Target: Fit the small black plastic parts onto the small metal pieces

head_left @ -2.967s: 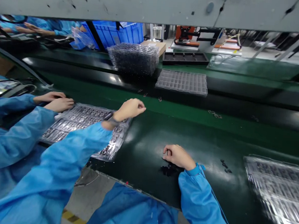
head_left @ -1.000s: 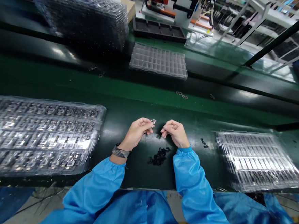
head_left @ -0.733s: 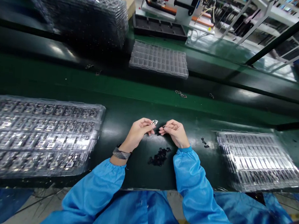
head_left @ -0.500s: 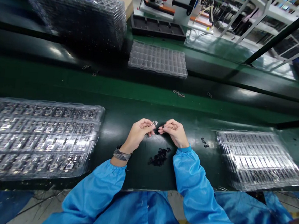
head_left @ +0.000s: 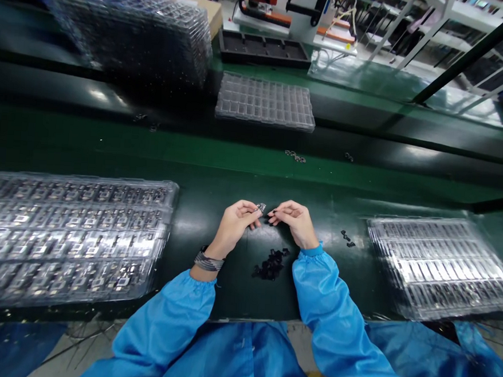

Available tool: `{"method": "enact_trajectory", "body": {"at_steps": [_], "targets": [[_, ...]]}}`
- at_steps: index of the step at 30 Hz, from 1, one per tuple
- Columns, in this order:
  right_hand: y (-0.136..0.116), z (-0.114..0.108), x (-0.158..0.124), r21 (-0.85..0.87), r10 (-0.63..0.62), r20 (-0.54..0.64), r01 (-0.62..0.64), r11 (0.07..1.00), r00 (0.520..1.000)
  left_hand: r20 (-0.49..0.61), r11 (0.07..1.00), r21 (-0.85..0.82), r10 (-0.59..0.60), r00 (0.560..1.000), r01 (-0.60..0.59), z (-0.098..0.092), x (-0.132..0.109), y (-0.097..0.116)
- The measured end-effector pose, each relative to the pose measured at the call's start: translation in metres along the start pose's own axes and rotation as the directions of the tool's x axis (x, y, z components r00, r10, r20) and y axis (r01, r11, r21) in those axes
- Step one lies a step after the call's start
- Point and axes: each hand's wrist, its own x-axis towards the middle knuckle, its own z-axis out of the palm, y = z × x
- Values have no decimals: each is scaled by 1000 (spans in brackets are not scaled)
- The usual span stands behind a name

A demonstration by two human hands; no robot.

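My left hand [head_left: 239,221] pinches a small silvery electronic part [head_left: 261,207] between thumb and fingertips. Close by on the right, my right hand [head_left: 293,219] has its thumb and fingers closed on a small black piece [head_left: 272,214]; its exact kind is too small to tell. The fingertips of both hands nearly meet above the green table. Just below them lies a loose pile of small black pieces [head_left: 269,264]. A few more black pieces [head_left: 348,239] rest to the right of my right forearm.
A clear tray of circuit boards [head_left: 169,206] lies at left, stacked clear trays [head_left: 373,228] at right. Behind the work surface stand an empty clear tray [head_left: 266,100], a black tray [head_left: 264,57] and a tall stack of clear trays [head_left: 133,36]. Small ring-like parts [head_left: 295,156] lie before them.
Both hands stay nearly in place, with the parts still in their fingertips. The view has shifted slightly. The other person's hand at the right-hand trays has gone out of sight.
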Motion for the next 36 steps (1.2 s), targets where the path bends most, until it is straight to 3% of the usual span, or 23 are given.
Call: {"method": "enact_trajectory", "body": {"at_steps": [25,36], "targets": [[-1,3,-2,-126,75,77,-65,990,994,78,997,63,-47,996,42,5,-3,-2],[-5,1,-3,-58,141,103,-136,989,985,110,991,107,-89,990,78,0,-3,-1]]}}
